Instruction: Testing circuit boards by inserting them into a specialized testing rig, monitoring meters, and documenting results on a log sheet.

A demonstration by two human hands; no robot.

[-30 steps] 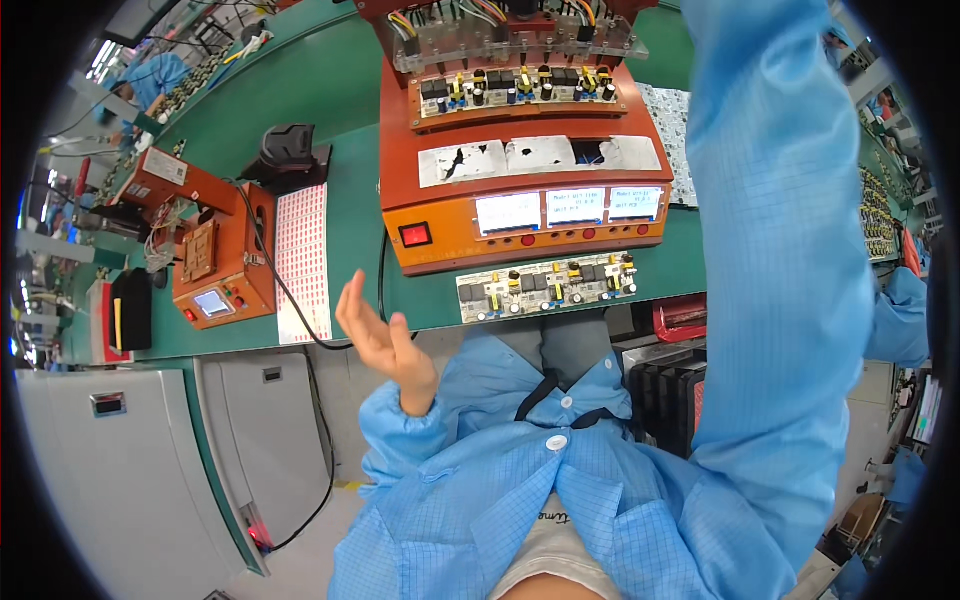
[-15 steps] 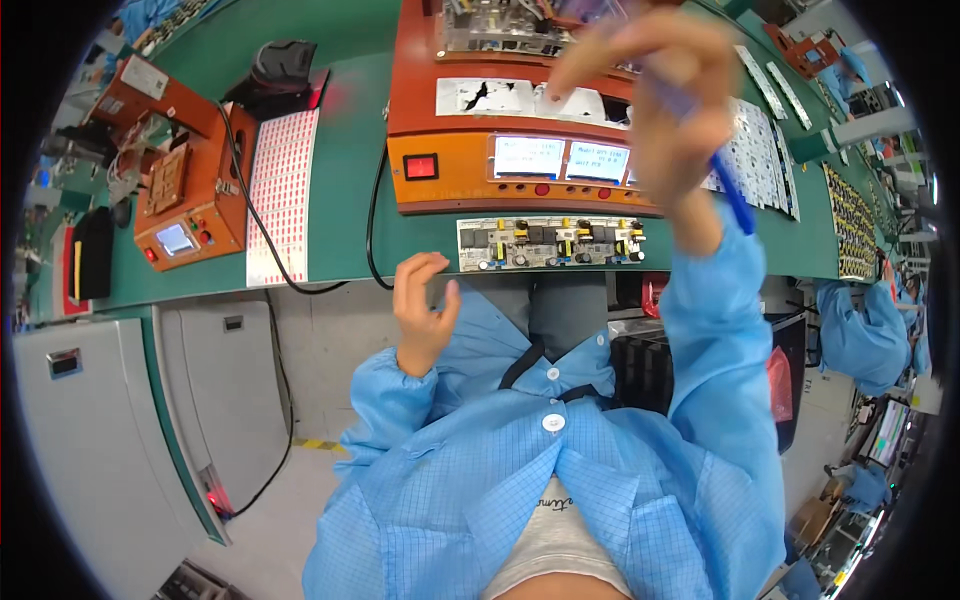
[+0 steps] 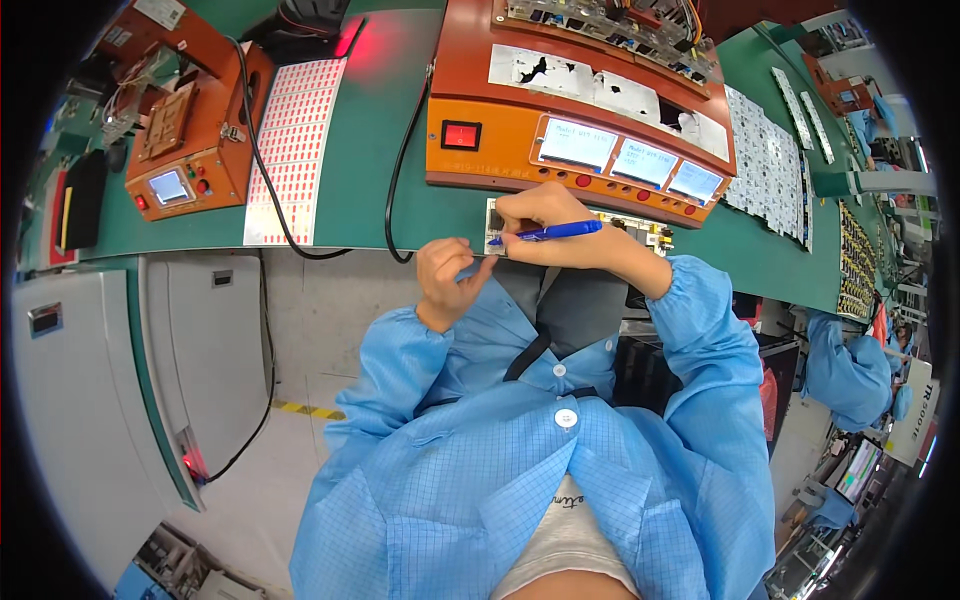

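Observation:
A long circuit board (image 3: 657, 235) with several small parts lies along the front edge of the green bench, its middle covered by my right hand. My right hand (image 3: 550, 222) is closed round a blue pen (image 3: 560, 231), whose tip points down at the board's left end. Beside that end, my left hand (image 3: 445, 278) has its fingers curled in, with the thumb tip close to the board's near corner. Whether it grips the edge or anything small is hidden.
Right behind the board stands an orange test box (image 3: 490, 150) with three lit screens. To the left are a sheet of red labels (image 3: 290, 150), a black cable (image 3: 400, 170) and a smaller orange device (image 3: 185, 150). Sheets of white boards (image 3: 765, 165) lie right. A co-worker's blue sleeve (image 3: 850, 365) shows far right.
My right hand has come down from above the test box to the board, bringing the pen to its left end. My left hand has moved right and curled its fingers. The view has shifted slightly.

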